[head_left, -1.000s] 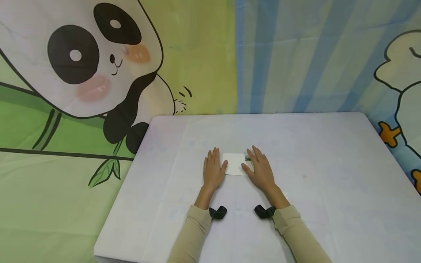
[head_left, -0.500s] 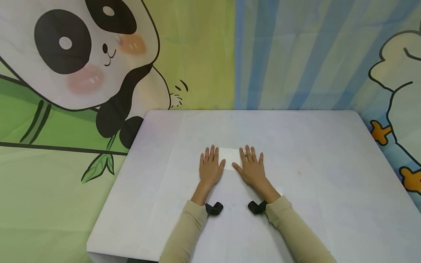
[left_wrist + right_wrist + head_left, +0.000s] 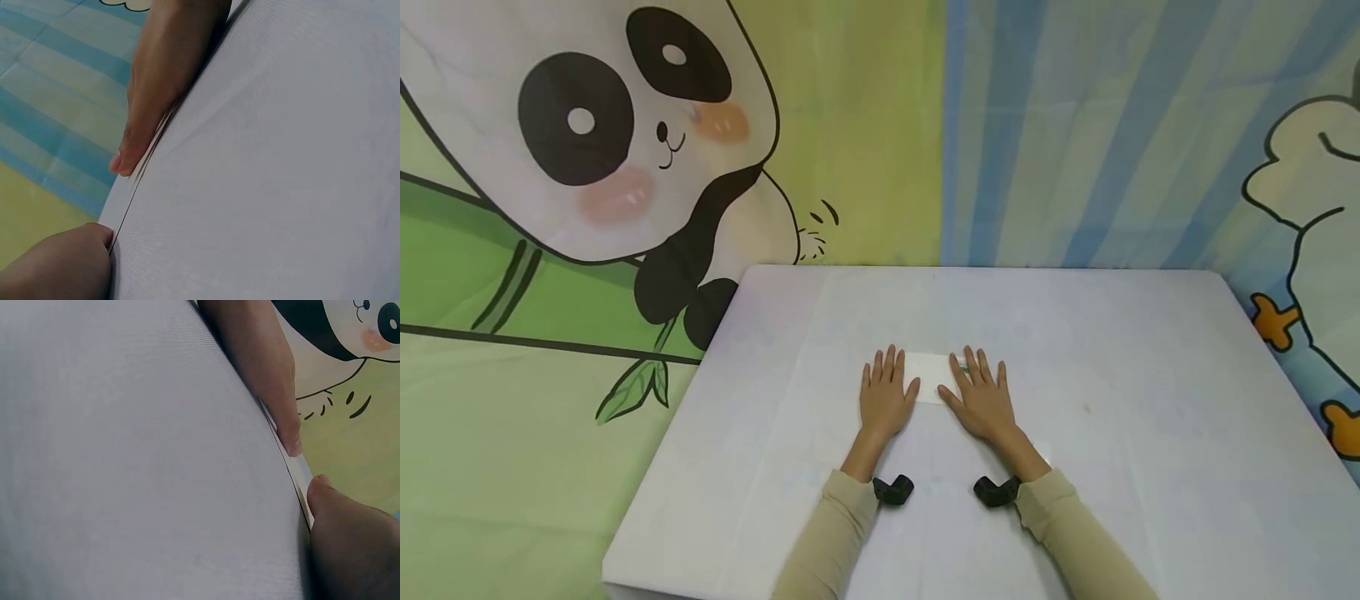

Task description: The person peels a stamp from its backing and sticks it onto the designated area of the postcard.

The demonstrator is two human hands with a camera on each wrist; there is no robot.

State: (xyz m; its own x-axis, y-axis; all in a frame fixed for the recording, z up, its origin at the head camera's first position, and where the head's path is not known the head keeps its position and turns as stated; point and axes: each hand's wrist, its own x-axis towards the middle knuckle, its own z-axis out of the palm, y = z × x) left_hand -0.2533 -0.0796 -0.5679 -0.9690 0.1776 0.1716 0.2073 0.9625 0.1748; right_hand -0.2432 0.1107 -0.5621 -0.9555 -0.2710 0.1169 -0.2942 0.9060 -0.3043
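A flat white sheet, like a card or paper [image 3: 928, 379], lies on the table between my two hands. My left hand [image 3: 883, 400] rests palm down on its left side, fingers straight and thumb on the sheet's near left part. On the right side my right hand [image 3: 983, 404] lies flat with spread fingers, covering that end. A small green printed mark [image 3: 964, 367] shows between its fingers. Seen low from the left wrist, the left hand [image 3: 59, 265] and right hand [image 3: 165, 69] stay apart, with thin edges of the sheet under the right one.
The white table [image 3: 1150, 433] extends around both hands. Behind it hangs a printed cloth backdrop [image 3: 865, 125] with a panda and stripes. A black wrist device [image 3: 893, 490] sits at the left cuff, another black device [image 3: 996, 492] at the right cuff.
My right hand has shifted left over the sheet's right end, with its fingers more spread, partly covering the green mark. The left hand stays nearly in place. The head view shifts slightly.
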